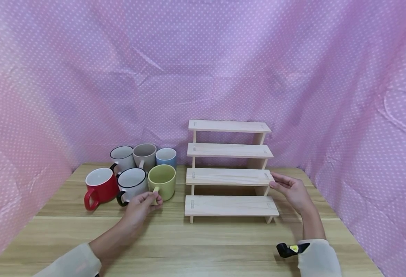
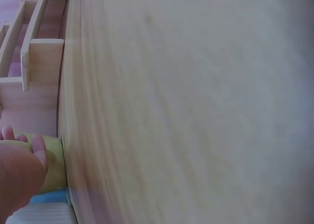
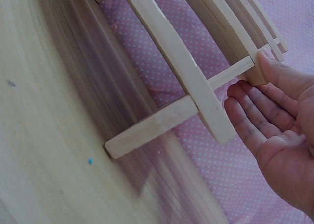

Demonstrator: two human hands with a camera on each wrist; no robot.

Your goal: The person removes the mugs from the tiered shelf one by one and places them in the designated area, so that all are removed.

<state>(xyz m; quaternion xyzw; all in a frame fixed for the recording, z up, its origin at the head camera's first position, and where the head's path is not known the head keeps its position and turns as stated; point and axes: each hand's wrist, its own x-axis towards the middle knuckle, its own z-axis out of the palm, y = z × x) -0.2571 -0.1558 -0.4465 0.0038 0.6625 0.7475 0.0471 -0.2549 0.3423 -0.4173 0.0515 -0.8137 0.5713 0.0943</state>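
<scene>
A yellow-green mug stands on the table at the front right of a group of mugs. My left hand pinches its handle between thumb and fingers; in the left wrist view the fingers lie against the mug's green side. To the right stands a stepped wooden shelf with several pale tiers. My right hand holds the right end of its second tier from the bottom, thumb on top and fingers underneath, as the right wrist view shows.
Beside the green mug are a white mug with black rim and handle and a red mug. Behind stand another black-rimmed white mug, a taupe mug and a blue mug. Pink dotted cloth surrounds the wooden table.
</scene>
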